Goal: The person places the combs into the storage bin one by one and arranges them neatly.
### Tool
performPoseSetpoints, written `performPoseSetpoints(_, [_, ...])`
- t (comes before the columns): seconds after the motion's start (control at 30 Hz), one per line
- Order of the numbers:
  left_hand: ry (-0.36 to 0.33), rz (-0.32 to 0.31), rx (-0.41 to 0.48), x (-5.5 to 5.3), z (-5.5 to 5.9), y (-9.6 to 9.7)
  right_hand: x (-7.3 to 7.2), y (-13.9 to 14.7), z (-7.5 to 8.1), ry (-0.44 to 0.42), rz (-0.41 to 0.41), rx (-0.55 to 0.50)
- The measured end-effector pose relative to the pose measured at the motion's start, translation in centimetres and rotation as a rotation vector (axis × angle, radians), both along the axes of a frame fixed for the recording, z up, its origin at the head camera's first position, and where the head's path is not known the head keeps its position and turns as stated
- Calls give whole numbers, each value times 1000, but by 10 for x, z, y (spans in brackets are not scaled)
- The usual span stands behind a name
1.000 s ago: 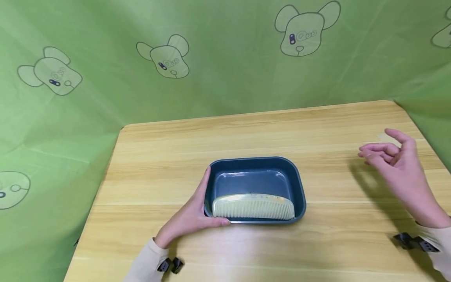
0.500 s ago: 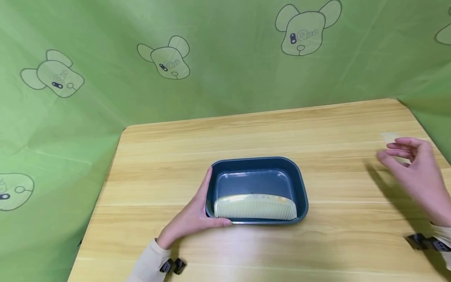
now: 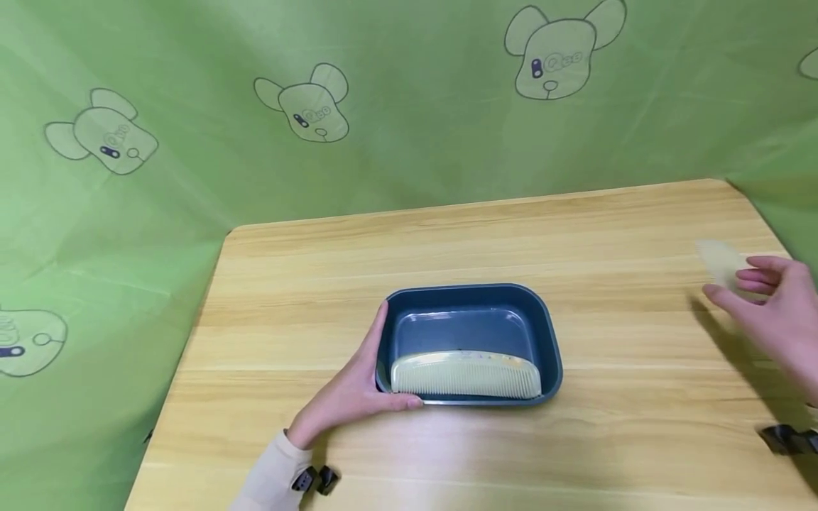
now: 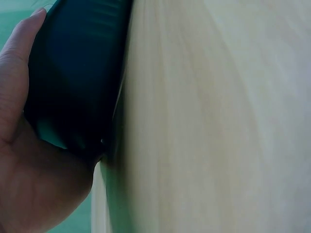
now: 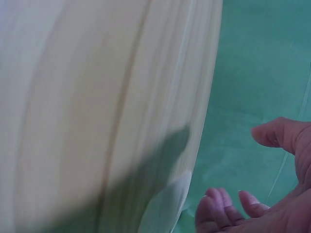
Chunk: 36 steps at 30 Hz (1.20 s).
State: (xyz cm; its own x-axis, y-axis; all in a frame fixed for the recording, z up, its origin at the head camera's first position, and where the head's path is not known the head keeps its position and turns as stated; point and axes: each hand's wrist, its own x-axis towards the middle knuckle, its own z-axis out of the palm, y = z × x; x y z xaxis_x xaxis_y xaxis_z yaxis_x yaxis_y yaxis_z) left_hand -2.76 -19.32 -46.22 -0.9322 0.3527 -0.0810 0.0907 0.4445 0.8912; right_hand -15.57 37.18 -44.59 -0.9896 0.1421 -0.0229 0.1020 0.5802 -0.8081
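In the head view a dark blue rectangular plastic tray stands on the table. A pale toothed comb lies inside along its near wall, teeth towards the front. My left hand grips the tray's near left corner, thumb along the front rim and fingers on the left side. At the far right my right hand hovers, thumb and fingers apart. Beside its fingertips lies a pale flat piece, blurred, partly behind the hand. In the right wrist view that piece shows a smooth rounded edge near the table's border.
The wood-grain table ends close to the right hand. A green cloth printed with animal heads hangs behind it and at both sides. Each wrist wears a small black device, the left one close over the tabletop.
My right hand has moved right, and its lowered thumb and fingers now show more of the pale piece. The left hand and tray stay in place; the view shifts slightly.
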Motion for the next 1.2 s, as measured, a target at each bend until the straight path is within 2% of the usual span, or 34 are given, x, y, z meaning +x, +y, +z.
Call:
performPoseSetpoints(0.17, [3,0,-1,0,0,0,-3,11,-5,-14,10,71])
performPoseSetpoints(0.37, [-2,6,-2,1,-2,0,-6,23,-3,-119,75,223])
performPoseSetpoints(0.47, [-9,11,3,1,-3,0,-8,29,-5,-139,107,283])
performPoseSetpoints(0.63, [-7,9,8,1,-2,1,-9,37,-10,-151,118,325])
performPoseSetpoints(0.93, [-21,17,1,1,0,0,-9,35,-6,-168,129,357])
performPoseSetpoints(1.2, [-24,12,6,0,0,2,-15,40,-12,-184,145,334])
